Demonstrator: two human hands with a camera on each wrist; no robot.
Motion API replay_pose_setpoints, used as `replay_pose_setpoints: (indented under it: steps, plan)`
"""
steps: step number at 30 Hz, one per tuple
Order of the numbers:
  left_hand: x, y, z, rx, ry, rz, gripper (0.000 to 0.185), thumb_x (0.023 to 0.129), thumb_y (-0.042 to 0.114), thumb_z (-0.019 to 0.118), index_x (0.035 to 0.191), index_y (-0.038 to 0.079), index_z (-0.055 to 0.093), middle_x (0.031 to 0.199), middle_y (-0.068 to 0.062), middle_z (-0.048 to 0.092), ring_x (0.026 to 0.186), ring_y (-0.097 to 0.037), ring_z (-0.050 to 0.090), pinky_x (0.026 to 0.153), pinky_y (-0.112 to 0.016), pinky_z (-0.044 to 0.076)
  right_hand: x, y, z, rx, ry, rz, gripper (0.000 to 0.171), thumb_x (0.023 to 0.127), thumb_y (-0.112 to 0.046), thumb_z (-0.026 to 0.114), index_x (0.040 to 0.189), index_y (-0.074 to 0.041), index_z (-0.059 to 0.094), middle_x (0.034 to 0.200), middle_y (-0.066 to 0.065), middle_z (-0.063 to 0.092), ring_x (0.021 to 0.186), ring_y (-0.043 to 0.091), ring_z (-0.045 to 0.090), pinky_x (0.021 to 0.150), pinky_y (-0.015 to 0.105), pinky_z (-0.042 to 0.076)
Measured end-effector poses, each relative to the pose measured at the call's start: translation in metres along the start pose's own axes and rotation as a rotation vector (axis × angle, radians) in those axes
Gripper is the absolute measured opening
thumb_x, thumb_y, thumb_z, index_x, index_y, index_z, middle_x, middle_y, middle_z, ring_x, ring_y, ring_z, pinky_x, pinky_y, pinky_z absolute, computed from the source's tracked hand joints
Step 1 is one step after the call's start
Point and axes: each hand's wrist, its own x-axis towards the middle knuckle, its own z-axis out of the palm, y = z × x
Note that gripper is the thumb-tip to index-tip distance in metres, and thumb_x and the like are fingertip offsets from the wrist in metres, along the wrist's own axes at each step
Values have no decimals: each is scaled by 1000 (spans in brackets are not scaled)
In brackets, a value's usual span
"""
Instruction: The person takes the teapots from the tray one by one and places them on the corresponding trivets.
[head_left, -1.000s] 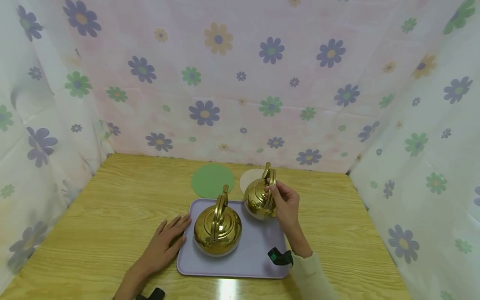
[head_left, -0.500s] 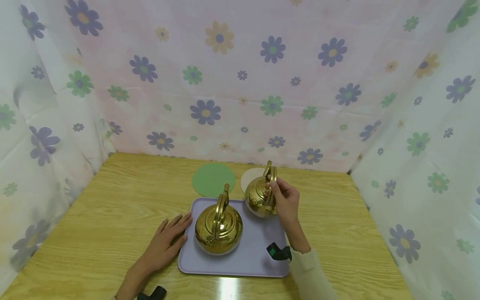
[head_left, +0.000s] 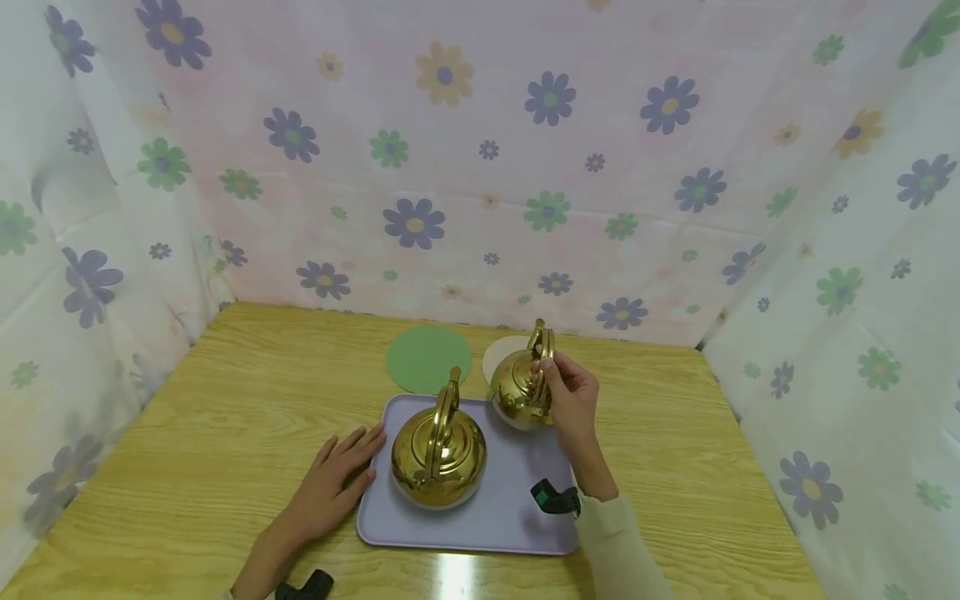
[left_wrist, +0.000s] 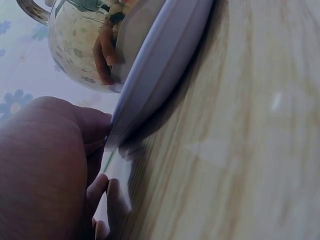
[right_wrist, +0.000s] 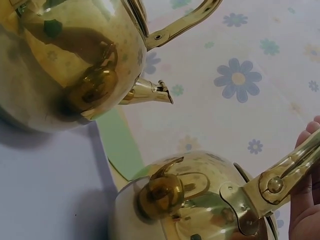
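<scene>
Head view: the lavender tray [head_left: 517, 521] lies on the wooden table [head_left: 210, 417] and serves as the reference point. The large gold kettle [head_left: 438, 450] stands on the tray's left half, handle upright. The right hand [head_left: 573, 400] holds the small gold kettle [head_left: 517, 392] over the tray's far right corner, fingers curled round its raised handle; whether its base touches the tray cannot be told. The left hand [head_left: 333, 487] rests flat on the table against the tray's left edge, fingers straight and gripping nothing. A green round mat [head_left: 429, 358] lies just beyond the tray's far edge. A pale round mat [head_left: 501, 354] lies to the right of the green one, partly hidden behind the small kettle. Flowered cloth [head_left: 480, 167] walls the table behind the tray and to both sides.
</scene>
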Motion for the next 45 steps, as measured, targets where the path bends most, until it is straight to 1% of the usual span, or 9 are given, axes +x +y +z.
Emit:
replay_pose_setpoints:
  steps: [7, 11, 17, 23, 30, 33, 37, 39, 45]
  plan:
    - [0, 1, -1, 0, -1, -2, 47, 101, 16, 60, 147, 6, 55, 156, -11, 48, 144, -46, 39, 122, -60, 11, 3, -1, 1, 7, 6, 10, 37, 102, -6, 61, 121, 25, 58, 86, 1, 74, 74, 8, 67, 70, 20, 58]
    - [0, -1, 0, 6, 3, 1, 47, 101, 15, 60, 147, 5, 55, 155, -11, 49, 144, -46, 39, 122, -59, 11, 5, -2, 2, 21, 13, 13, 34, 102, -4, 60, 119, 25, 59, 84, 0, 74, 72, 8, 68, 70, 20, 59]
    - [0, -2, 0, 12, 2, 5, 47, 102, 16, 60, 147, 6, 55, 156, -11, 48, 144, -46, 39, 123, -57, 10, 7, -1, 3, -4, 21, 24, 34, 102, -6, 60, 119, 24, 60, 85, -1, 74, 74, 7, 68, 70, 20, 58]
    - [3, -2, -4, 3, -9, 0, 47, 102, 17, 59, 148, 7, 54, 157, -10, 47, 145, -46, 37, 121, -62, 11, 10, 0, 3, -1, 11, 7, 36, 102, -7, 60, 118, 26, 59, 86, 2, 75, 74, 9, 68, 69, 20, 58]
    - [1, 1, 0, -4, 23, 30, 47, 100, 14, 62, 146, 5, 56, 154, -12, 50, 142, -48, 40, 114, -70, 17, 10, 1, 2, 5, 4, -7, 33, 102, -6, 60, 117, 23, 61, 84, -1, 74, 74, 9, 69, 69, 20, 59]
    - [-1, 3, 2, 0, 34, 33, 47, 100, 13, 62, 146, 5, 56, 153, -11, 51, 141, -48, 41, 115, -68, 17, 10, 1, 1, 6, 1, -10, 30, 102, -5, 61, 117, 21, 64, 84, 0, 74, 74, 9, 69, 69, 20, 59]
    - [-1, 4, 3, 2, 28, 24, 47, 100, 14, 62, 146, 5, 56, 154, -11, 51, 142, -46, 41, 118, -65, 16, 10, 2, -1, 15, -7, -13, 34, 102, -6, 60, 119, 24, 61, 84, -2, 74, 74, 8, 69, 69, 20, 59]
    - [0, 4, 3, 9, 30, 29, 47, 100, 13, 62, 146, 5, 56, 153, -11, 51, 142, -46, 41, 116, -67, 17, 10, 2, -1, 14, -9, -15, 35, 102, -5, 60, 119, 25, 59, 84, -2, 74, 74, 8, 69, 69, 20, 59]
    - [0, 4, 1, 25, 36, 33, 48, 100, 14, 62, 146, 6, 56, 153, -11, 51, 141, -47, 42, 117, -64, 17, 13, 4, -1, 8, -7, -20, 36, 102, -7, 61, 117, 26, 60, 87, 6, 75, 74, 8, 69, 69, 20, 59]
